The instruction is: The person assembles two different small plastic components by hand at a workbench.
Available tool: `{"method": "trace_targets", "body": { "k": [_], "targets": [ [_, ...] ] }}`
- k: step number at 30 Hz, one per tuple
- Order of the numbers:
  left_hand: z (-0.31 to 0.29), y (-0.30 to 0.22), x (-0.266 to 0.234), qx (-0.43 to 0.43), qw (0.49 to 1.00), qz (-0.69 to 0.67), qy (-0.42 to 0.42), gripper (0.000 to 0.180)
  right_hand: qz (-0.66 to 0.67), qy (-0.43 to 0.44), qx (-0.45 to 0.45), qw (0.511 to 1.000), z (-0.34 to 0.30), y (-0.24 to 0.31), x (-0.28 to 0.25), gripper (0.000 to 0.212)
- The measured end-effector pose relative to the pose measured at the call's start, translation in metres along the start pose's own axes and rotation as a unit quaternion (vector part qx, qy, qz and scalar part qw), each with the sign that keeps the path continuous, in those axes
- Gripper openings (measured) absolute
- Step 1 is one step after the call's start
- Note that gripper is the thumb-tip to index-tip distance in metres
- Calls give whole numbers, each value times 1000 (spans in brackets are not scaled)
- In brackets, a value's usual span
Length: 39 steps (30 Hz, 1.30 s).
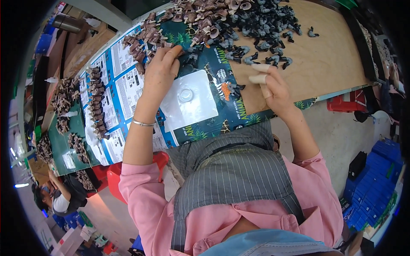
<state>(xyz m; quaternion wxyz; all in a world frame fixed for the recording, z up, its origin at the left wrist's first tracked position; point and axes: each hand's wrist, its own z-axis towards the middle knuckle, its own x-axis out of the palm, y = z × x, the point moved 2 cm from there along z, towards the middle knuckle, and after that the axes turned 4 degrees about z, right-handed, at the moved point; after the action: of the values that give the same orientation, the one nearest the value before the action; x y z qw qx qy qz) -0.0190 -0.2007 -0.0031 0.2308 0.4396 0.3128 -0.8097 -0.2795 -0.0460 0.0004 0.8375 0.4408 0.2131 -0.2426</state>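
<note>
My left hand (160, 68) reaches in from the left, fingers bent and drawn together at the edge of a pile of brown moulded figure parts (188, 17). What its fingertips close on, if anything, is hidden. To the right, my right hand (275, 87) hovers over brown paper, two fingers in pale finger covers apart with nothing between them. Just beyond those fingers lie small grey-and-black figure parts (250, 58), heaped at the back. A single grey-and-black part (235, 88) rests on the printed sheet between my hands. Below my left hand is a clear plastic square with a round ring (185, 95).
Brown paper (324, 55) covers the table's right side. At left, brown figure parts stand in a row (96, 102) on printed sheets. Blue crates (371, 183) are stacked on the floor at right. A red stool (115, 179) and another person (64, 198) are at left.
</note>
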Motion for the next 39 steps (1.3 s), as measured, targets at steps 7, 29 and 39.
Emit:
{"method": "trace_targets", "body": {
  "k": [7, 29, 39],
  "targets": [
    [-31, 16, -19, -312, 810, -484, -114, 39, -136, 71, 9, 988, -4, 20, 30, 31],
    [-169, 0, -36, -361, 599, -647, -303, 39, -15, 36, 23, 999, 26, 38, 48, 11],
    [-169, -15, -34, -365, 667, -580, -294, 33, -3, 132, -59, 989, 59, 60, 91, 19]
  ]
}}
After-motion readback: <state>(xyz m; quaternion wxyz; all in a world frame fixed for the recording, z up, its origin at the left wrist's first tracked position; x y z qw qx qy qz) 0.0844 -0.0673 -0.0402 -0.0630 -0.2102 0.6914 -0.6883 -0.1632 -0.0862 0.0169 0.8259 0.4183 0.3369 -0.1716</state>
